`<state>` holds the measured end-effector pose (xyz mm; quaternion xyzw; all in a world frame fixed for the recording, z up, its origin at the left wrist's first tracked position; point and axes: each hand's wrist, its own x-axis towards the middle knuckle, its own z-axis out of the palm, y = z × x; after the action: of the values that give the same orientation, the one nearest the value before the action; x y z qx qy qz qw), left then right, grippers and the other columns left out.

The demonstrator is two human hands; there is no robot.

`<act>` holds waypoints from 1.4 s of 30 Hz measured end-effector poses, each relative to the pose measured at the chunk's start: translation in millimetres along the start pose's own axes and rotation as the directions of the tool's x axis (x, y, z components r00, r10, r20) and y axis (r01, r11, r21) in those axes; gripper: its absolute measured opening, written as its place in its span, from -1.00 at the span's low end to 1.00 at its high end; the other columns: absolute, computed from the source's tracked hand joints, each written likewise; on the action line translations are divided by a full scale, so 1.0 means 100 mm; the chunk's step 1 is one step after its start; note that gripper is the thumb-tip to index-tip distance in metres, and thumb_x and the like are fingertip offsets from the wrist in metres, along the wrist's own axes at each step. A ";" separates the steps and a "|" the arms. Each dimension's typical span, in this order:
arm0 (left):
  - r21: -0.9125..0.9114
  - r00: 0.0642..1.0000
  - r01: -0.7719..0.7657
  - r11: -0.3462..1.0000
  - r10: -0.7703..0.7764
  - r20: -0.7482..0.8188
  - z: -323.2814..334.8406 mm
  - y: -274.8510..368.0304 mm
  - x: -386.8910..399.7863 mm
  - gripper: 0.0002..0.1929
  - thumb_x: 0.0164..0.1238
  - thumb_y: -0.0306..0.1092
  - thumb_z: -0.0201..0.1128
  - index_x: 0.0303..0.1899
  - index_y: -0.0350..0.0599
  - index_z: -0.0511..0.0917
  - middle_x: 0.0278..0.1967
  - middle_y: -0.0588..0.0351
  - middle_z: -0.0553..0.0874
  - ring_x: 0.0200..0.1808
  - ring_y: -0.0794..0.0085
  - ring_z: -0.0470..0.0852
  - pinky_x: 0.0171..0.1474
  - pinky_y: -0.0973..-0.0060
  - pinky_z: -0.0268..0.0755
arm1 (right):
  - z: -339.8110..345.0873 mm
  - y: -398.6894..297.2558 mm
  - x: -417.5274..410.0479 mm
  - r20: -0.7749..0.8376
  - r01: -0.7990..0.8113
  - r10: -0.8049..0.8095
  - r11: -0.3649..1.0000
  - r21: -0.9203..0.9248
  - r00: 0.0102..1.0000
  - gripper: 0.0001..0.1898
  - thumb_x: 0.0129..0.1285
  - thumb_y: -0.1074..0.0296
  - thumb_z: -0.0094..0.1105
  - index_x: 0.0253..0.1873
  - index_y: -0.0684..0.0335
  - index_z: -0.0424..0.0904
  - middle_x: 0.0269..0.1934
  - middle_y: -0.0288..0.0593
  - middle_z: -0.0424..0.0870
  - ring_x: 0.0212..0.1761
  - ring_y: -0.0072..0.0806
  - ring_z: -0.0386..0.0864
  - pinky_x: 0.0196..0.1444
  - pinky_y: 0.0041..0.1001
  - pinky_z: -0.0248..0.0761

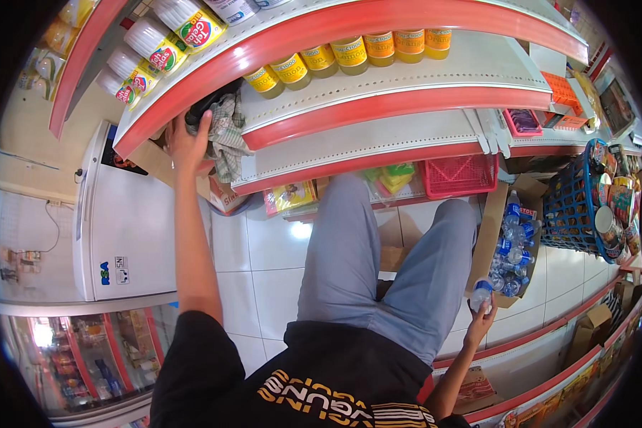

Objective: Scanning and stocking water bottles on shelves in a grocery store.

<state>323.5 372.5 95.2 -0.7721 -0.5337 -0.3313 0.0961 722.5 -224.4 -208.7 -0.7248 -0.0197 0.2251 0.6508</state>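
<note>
My left hand reaches to the left end of the shelving, its thumb beside a dark, tube-like object. Its fingers are partly hidden, so whether it grips that object is unclear. A checked cloth hangs over the shelf end just right of this hand. Low on the right, my right hand holds a small clear plastic bottle with a blue label. Beside it, an open cardboard box on the floor contains several similar clear plastic bottles.
Yellow and orange drink bottles line a red-edged shelf. White-capped bottles stand above. A pink basket sits underneath. A blue basket of packaged cups is at right, a white freezer at left.
</note>
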 end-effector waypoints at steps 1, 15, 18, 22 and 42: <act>-0.002 1.000 -0.001 1.000 0.001 -0.006 0.05 -0.13 0.18 -0.29 0.14 0.21 0.32 0.21 -0.08 0.47 0.28 -0.20 0.41 0.36 -0.09 0.28 0.34 0.01 0.12 | 0.08 -0.12 -0.12 0.095 0.068 -0.068 0.998 0.008 0.993 -0.50 0.46 0.16 0.03 0.40 0.14 0.19 0.21 0.06 0.37 0.21 -0.17 0.45 0.04 -0.23 0.56; 0.418 0.924 -0.271 0.867 0.112 0.365 0.13 -0.25 0.72 -0.27 0.07 -0.16 0.39 0.30 -0.16 0.34 0.25 -0.21 0.46 0.32 -0.04 0.38 0.35 0.18 0.21 | 0.66 -0.92 -0.35 0.098 0.099 -0.114 0.985 0.140 0.989 -0.54 0.45 0.29 0.05 0.38 0.08 0.22 0.21 -0.06 0.41 0.03 -0.38 0.54 -0.06 -0.39 0.57; 0.420 0.959 -0.270 0.866 0.203 0.198 -0.06 -0.32 0.34 -0.41 0.07 -0.20 0.39 0.15 -0.22 0.47 0.05 -0.29 0.58 0.10 -0.15 0.54 0.13 0.08 0.41 | 0.70 -0.93 -0.40 0.091 0.092 -0.107 0.984 0.152 0.990 -0.55 0.42 0.34 0.09 0.35 0.13 0.27 0.24 -0.06 0.39 0.05 -0.37 0.53 -0.07 -0.40 0.57; 0.292 0.977 -0.074 0.954 0.010 0.213 -0.49 0.03 -0.42 -0.57 0.02 -0.29 0.35 -0.04 -0.26 0.57 -0.26 -0.28 0.68 -0.17 -0.14 0.66 -0.12 0.04 0.48 | 0.50 -0.86 -0.41 0.060 0.113 -0.119 0.989 0.094 0.991 -0.58 0.40 0.34 0.11 0.31 0.19 0.31 0.21 -0.08 0.43 0.03 -0.39 0.53 -0.04 -0.40 0.53; -0.693 0.582 0.327 0.642 0.441 0.683 -1.20 2.00 -1.85 -0.46 0.14 -0.13 0.42 0.09 -0.23 0.49 -0.06 0.01 0.65 0.04 0.29 0.60 0.10 0.40 0.36 | 0.95 -1.52 -0.66 0.356 0.043 -0.239 0.877 0.479 0.904 -0.03 -0.01 0.35 0.44 0.47 0.27 0.01 0.19 0.06 0.46 0.19 -0.23 0.51 0.25 -0.27 0.35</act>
<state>413.5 89.3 114.2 -0.8155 -0.2942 -0.1290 -0.4814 669.5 -134.0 -49.4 -0.4840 -0.1538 0.3190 0.8002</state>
